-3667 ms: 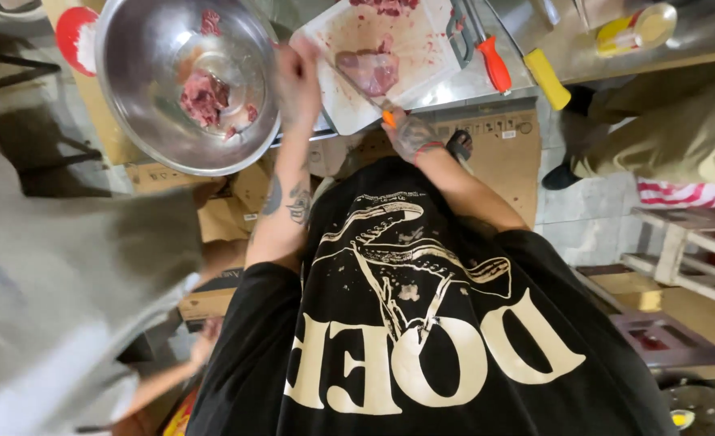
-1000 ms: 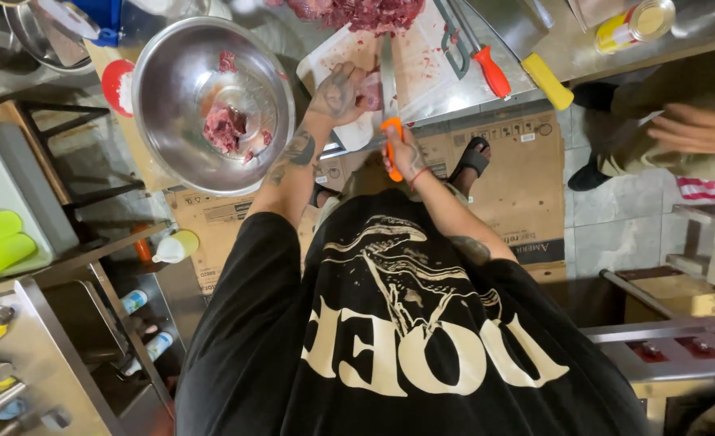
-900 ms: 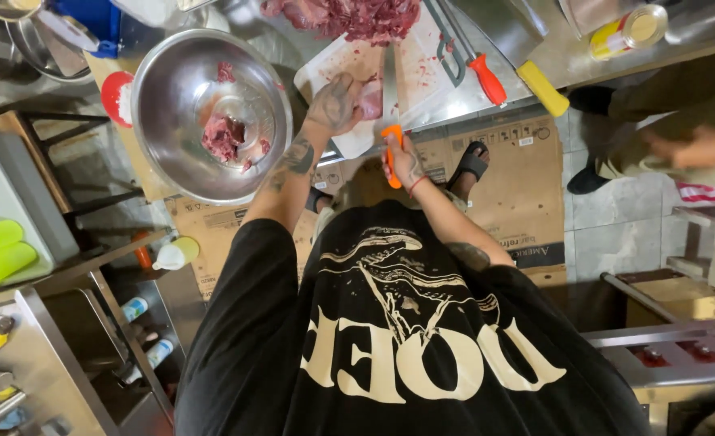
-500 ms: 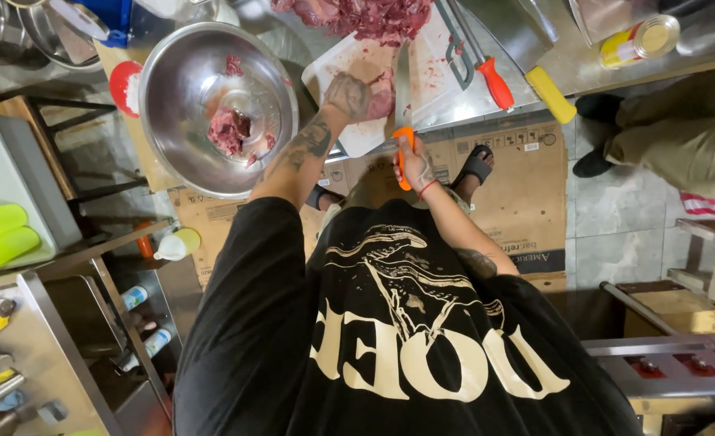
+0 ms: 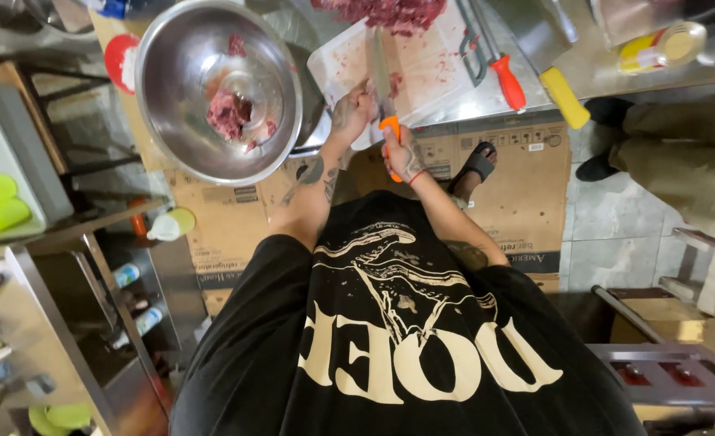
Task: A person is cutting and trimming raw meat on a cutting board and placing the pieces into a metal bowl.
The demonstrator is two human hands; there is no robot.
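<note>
The right hand (image 5: 403, 157) is clenched around the orange handle of a knife (image 5: 383, 81) — its blade lies flat across the white cutting board (image 5: 430, 69), pointing toward the far edge. The left hand (image 5: 356, 109) rests on the board's near left corner, just beside the blade; whether it grasps anything I cannot tell. A steel bowl (image 5: 220, 89) holding raw meat (image 5: 228, 115) sits left of the board — just beside it.

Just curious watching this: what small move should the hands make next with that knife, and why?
Probably reach the left hand toward the heap of raw meat and pull a piece under the orange-handled knife in the right hand: the white cutting board beneath the blade looks nearly bare.
</note>
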